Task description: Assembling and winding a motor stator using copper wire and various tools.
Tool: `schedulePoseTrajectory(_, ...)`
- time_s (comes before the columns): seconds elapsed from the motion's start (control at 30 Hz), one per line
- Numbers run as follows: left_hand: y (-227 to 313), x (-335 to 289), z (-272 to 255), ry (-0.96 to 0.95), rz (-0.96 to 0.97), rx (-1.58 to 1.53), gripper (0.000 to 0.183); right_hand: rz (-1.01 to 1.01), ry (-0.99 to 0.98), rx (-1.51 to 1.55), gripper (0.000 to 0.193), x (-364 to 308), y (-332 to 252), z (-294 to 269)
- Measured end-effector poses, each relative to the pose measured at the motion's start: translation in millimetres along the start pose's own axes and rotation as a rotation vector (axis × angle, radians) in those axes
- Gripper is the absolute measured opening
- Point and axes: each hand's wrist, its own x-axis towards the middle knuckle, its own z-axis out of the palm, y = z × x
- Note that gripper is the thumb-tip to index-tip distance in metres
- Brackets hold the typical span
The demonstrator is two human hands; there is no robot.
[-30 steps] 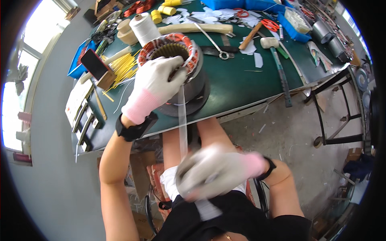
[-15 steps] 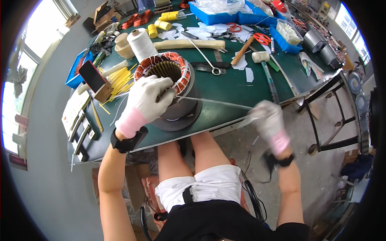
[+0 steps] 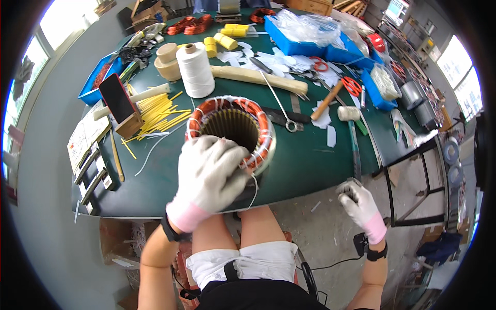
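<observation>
A motor stator [image 3: 265, 139] with orange-red copper windings, laced round with white cord, stands on the table near its front edge. My left hand [image 3: 209, 170], in a white glove with a pink cuff, is closed over the near rim of the winding and hides part of it. A loose end of white lacing cord [image 3: 256, 188] hangs from the rim beside my left fingers. My right hand [image 3: 359, 204], gloved alike, is off the table's front right edge with its fingers curled in. What it holds, if anything, I cannot make out.
Behind the stator stand a white cord spool [image 3: 196, 72] and a pale wooden bar [image 3: 258, 78]. A mallet [image 3: 353, 132] lies at the right, its handle toward my right hand. Yellow strips [image 3: 157, 116] and a propped phone [image 3: 118, 98] are at the left. Blue bins [image 3: 302, 46] are behind.
The cord stretched taut between the stator and my right hand now hangs slack by the rim. My right hand has moved lower and slightly right. The view has shifted, and the stator appears nearer.
</observation>
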Motion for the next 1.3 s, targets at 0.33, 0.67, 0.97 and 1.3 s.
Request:
schedulePoseTrajectory(0.33, -4, -145, 64, 0.209, -0.562, 0.120, 0.040, -0.580, -0.010, -0.353, 0.025, 260, -43, 62)
schedulePoseTrajectory(0.67, -4, -139, 68, 0.143, -0.408, 0.210, 0.030, -0.454, 0.199, -0.865, 0.052, 310, -55, 145)
schedulePoseTrajectory(0.97, -2, -139, 72, 0.106, -0.397, 0.202, 0.035, -0.474, 0.180, -0.778, 0.050, 314, -67, 136)
schedulePoseTrajectory(1.3, -2, -148, 62, 0.096, -0.499, 0.105, 0.031, -0.368, -0.004, -0.458, 0.045, 219, -22, 40)
